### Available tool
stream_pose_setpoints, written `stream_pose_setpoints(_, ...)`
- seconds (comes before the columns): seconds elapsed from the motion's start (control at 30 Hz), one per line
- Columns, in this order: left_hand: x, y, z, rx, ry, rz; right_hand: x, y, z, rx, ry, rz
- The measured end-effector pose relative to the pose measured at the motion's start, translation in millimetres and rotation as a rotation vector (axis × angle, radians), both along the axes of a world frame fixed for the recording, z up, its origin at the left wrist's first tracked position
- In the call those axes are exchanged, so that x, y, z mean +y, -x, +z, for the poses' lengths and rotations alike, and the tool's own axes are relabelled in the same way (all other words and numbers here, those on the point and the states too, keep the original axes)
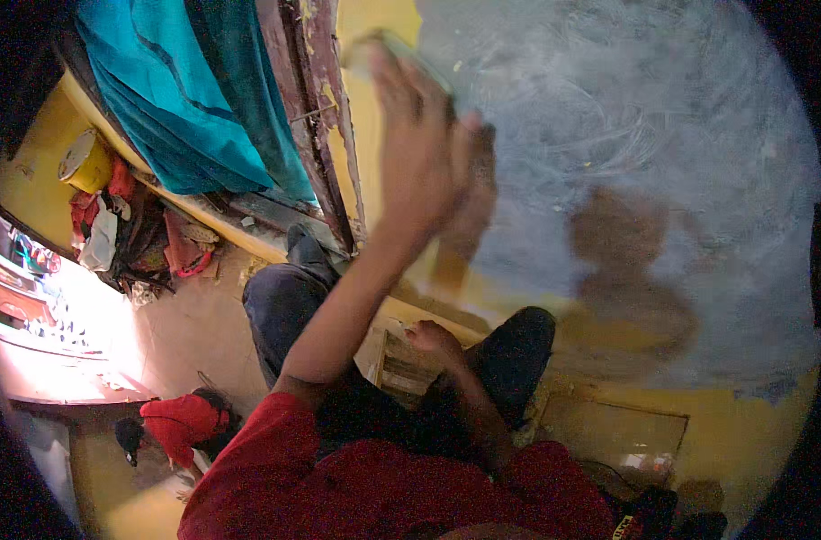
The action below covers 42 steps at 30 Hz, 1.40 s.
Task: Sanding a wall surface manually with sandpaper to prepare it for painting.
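My left hand (424, 148) is raised against the wall, its fingers pressed over a thin, flat grey-green pad (410, 56). Motion blurs the pad, and the hand covers most of it, so its exact kind does not show. Beneath it the wall (635, 117) is coated in patchy grey over yellow, with swirling pale streaks. Lower down, between my knees, my right hand (435, 340) is held low with curled fingers. A small pale bit shows at its fingertips, too small to name.
A teal curtain (176, 99) hangs beside a worn wooden door frame (311, 117). At the left, a yellow bucket (86, 162) stands by a heap of cloths and bags (145, 229). A person in a red shirt (185, 423) bends down at the lower left. A framed panel (613, 432) is low on the right.
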<state>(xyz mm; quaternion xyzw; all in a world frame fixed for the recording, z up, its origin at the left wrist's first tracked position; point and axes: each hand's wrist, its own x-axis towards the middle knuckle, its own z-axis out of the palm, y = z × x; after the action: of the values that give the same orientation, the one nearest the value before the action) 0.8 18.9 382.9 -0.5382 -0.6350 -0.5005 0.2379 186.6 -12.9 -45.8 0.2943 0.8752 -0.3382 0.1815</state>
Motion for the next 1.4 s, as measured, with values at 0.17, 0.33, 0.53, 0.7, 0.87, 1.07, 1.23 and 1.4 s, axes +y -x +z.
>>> stream_pose_setpoints(0.17,12.0,-43.5,3.7,-0.091,0.020,-0.064,26.4,-32.1,-12.2,-0.238,-0.004,0.021)
stream_pose_setpoints(0.33,23.4,-72.9,5.7,-0.005,-0.016,-0.197,32.1,-67.8,-57.5,-0.074,-0.169,-0.185)
stream_pose_setpoints(0.53,11.9,-78.0,-26.5,-0.090,0.055,-0.172,15.9,-36.2,-70.0,0.039,0.031,-0.136)
stream_pose_setpoints(0.7,18.8,-89.5,-56.4,-0.053,0.135,-0.237,22.4,-18.4,-15.8,0.358,0.164,-0.044)
stream_pose_setpoints(0.87,4.4,-55.5,-28.9,-0.162,0.080,-0.137,-4.9,-22.5,14.6,0.044,-0.140,-0.201)
stream_pose_setpoints(1.07,9.3,-68.6,-87.0,-0.084,0.194,-0.122,14.6,-27.7,32.7,-0.080,0.036,-0.167)
stream_pose_setpoints(1.23,-4.3,-49.4,-58.4,-0.150,0.036,-0.096,-1.4,3.9,75.8,0.039,0.132,-0.064)
stream_pose_setpoints(1.4,13.0,-63.0,-75.1,-0.043,0.095,-0.132,11.4,-23.8,15.1,0.081,-0.013,-0.037)
